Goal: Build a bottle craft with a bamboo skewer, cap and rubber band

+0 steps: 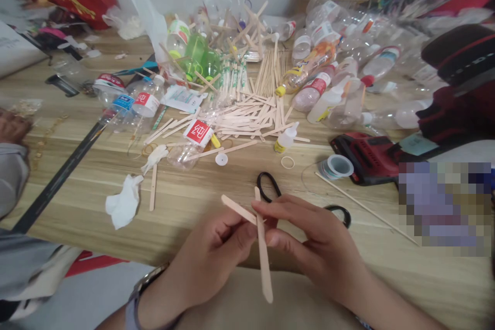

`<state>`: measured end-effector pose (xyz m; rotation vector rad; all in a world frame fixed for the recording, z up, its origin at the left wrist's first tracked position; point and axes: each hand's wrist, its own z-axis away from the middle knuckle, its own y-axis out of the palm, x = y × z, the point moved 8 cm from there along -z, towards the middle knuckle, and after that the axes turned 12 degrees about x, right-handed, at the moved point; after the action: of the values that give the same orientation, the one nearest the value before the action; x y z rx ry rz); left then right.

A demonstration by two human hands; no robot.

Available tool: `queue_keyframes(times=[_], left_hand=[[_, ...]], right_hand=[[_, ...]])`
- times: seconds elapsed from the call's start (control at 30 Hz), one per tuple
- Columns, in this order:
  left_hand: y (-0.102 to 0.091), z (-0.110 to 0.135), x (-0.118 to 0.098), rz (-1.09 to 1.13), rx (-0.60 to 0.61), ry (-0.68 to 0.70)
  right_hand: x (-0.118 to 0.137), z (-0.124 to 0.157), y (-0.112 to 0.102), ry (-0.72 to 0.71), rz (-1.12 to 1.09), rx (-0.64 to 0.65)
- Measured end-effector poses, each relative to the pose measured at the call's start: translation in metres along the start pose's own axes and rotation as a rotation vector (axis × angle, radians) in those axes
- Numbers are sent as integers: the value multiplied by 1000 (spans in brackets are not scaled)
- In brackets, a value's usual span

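Two flat wooden craft sticks cross each other between my hands, above the table's front edge. My left hand (pixel 228 247) is closed on the slanting craft stick (pixel 237 208), pinching it near the crossing. With thumb and fingers, my right hand (pixel 309 232) grips the other craft stick (pixel 264 263), which points down toward me. Whether the two sticks are joined I cannot tell. Just behind my right hand lie scissors, one black handle loop (pixel 269 185) showing; the blades are hidden. A small glue bottle (pixel 286 138) stands farther back, beside a rubber band (pixel 287 163).
A pile of craft sticks (pixel 247 116) covers the table's middle, with plastic bottles (pixel 317 87) around it. At right are a red and black power drill (pixel 367 157), a spool (pixel 336 166) and a thin skewer (pixel 367 209). Crumpled tissue (pixel 124 202) lies left. Another person's hand (pixel 14 126) rests far left.
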<state>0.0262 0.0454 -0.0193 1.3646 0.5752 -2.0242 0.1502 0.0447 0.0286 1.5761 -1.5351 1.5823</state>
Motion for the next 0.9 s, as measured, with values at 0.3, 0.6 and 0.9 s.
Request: queue_keyframes(times=[0.3,0.6,0.9], left_hand=[[0,8,-20,-223,-97,99],[0,6,-17,-214,-89,103],[-1,0,-7,-71,-64,10]], right_hand=[[6,5,-1,-48,-8,-72],[3,4,0,-32,-16,-67],[-6,2,-10,30,-34,-90]])
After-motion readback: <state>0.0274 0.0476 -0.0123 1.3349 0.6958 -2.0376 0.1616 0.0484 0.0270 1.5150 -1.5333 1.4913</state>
